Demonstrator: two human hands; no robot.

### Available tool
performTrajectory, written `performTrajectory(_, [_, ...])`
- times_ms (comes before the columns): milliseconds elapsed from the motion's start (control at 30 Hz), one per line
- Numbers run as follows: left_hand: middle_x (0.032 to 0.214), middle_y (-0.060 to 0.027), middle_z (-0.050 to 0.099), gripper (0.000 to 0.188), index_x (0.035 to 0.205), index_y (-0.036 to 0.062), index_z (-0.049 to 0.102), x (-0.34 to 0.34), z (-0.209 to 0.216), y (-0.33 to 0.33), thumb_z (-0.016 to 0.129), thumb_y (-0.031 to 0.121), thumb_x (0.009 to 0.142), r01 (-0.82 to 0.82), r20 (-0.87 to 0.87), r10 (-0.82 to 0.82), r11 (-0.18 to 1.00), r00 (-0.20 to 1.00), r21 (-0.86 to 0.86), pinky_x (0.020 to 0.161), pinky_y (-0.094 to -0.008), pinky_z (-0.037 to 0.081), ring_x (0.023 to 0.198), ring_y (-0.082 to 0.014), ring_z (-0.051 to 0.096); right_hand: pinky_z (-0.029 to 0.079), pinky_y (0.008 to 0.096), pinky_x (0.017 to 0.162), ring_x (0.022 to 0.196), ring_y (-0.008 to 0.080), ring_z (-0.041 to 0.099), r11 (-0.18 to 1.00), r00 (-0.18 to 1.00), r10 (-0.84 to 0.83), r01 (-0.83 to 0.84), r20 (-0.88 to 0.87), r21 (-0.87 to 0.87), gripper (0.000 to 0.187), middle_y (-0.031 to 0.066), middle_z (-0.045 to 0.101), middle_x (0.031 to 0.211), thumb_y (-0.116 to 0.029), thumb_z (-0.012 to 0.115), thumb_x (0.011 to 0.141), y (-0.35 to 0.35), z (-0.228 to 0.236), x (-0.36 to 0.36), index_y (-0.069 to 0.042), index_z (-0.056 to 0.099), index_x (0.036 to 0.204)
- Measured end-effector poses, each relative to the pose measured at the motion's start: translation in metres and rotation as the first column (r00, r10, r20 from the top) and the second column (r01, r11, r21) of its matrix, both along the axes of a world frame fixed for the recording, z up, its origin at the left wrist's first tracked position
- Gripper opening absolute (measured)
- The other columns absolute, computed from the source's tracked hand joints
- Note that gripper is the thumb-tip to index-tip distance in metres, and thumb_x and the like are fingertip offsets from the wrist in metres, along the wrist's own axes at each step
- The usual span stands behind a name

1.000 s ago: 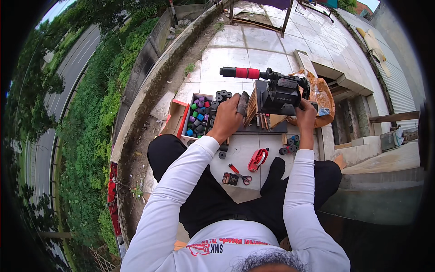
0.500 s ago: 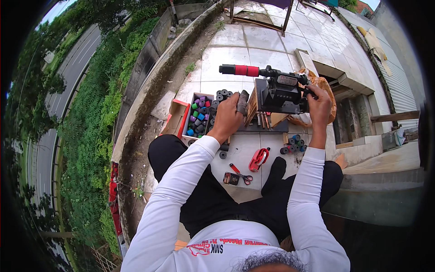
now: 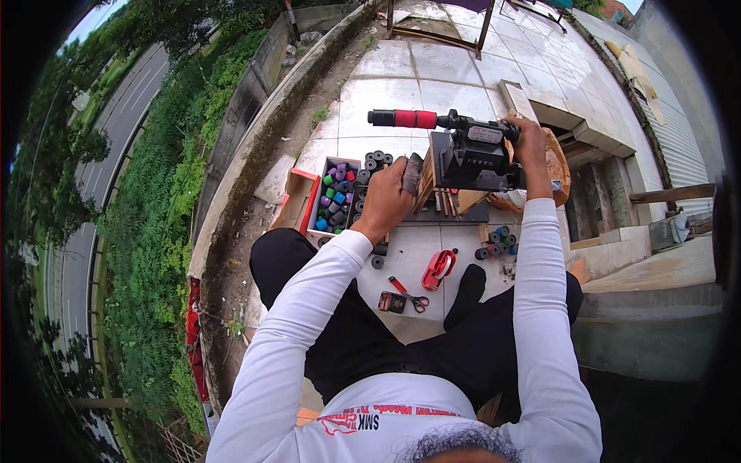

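A black machine (image 3: 472,158) with a horizontal shaft stands on a wooden-sided stand in front of me. A red-wrapped rod (image 3: 415,119) with a black tip sticks out to its left. My right hand (image 3: 529,147) is closed at the machine's right end; its fingers hide the part they grip. My left hand (image 3: 386,197) is closed on a small dark grey roll (image 3: 413,174), left of the machine and below the rod. Near it lie several black rolls (image 3: 377,160) and a box (image 3: 312,202) of coloured rolls.
Scissors (image 3: 419,303), a red cutter (image 3: 397,285), a small black box (image 3: 392,302) and a red tape-like holder (image 3: 438,269) lie on the tiles between my legs. More rolls (image 3: 498,244) sit near my right foot. A low wall (image 3: 224,185) runs along the left.
My right hand has moved up at the machine's right end, from beside its lower part to near the shaft. My left hand keeps its place with the grey roll.
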State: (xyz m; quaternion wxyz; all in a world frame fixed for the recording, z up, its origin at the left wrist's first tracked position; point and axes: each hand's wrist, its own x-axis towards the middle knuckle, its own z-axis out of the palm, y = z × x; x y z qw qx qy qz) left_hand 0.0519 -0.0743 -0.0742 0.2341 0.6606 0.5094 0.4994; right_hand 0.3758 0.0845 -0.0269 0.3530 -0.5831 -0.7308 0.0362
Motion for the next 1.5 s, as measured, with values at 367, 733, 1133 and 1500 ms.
performTrajectory(367, [0.08, -0.0322, 0.063, 0.018, 0.097, -0.003, 0.056, -0.003, -0.001, 0.0, 0.06, 0.013, 0.102, -0.004, -0.025, 0.004, 1.0, 1.0, -0.012, 0.071, -0.0585, 0.047, 0.082, -0.0561, 0.062, 0.06, 0.0463, 0.085, 0.094, 0.0435, 0.076, 1.0, 0.998, -0.013, 0.012, -0.054, -0.026, 0.022, 0.0242, 0.077, 0.095, -0.018, 0.082, 0.088, -0.032, -0.06, -0.002, -0.006, 0.084, 0.107])
performTrajectory(733, [0.08, -0.0328, 0.063, 0.016, 0.097, -0.003, 0.056, -0.001, -0.001, 0.002, 0.06, 0.012, 0.101, -0.008, 0.0, 0.008, 1.0, 1.0, -0.007, 0.072, -0.0596, 0.046, 0.082, -0.0567, 0.061, 0.061, 0.0377, 0.092, 0.102, 0.0332, 0.08, 0.988, 0.982, -0.112, 0.094, -0.15, -0.123, 0.028, 0.0195, 0.08, 0.113, 0.001, 0.076, 0.089, -0.106, -0.045, -0.001, 0.001, 0.08, 0.116])
performTrajectory(1133, [0.083, -0.0323, 0.064, 0.016, 0.099, -0.0027, 0.057, 0.0, -0.002, 0.001, 0.06, 0.012, 0.101, 0.013, 0.012, -0.012, 0.999, 1.0, -0.033, 0.073, -0.0587, 0.047, 0.085, -0.0557, 0.062, 0.061, 0.0347, 0.086, 0.096, 0.025, 0.081, 0.991, 0.979, -0.132, 0.132, -0.154, -0.012, 0.027, 0.0163, 0.082, 0.108, -0.001, 0.077, 0.091, -0.079, 0.025, -0.002, -0.001, 0.081, 0.118])
performTrajectory(1500, [0.083, -0.0311, 0.063, 0.018, 0.098, -0.0025, 0.056, -0.001, -0.005, 0.001, 0.06, 0.014, 0.102, -0.012, 0.017, 0.013, 1.0, 1.0, -0.022, 0.073, -0.0579, 0.047, 0.084, -0.0557, 0.062, 0.06, 0.0406, 0.083, 0.092, 0.0324, 0.08, 1.0, 1.0, -0.022, 0.022, -0.009, -0.001, 0.023, 0.0201, 0.08, 0.101, -0.005, 0.079, 0.09, 0.006, -0.008, 0.012, -0.007, 0.084, 0.113])
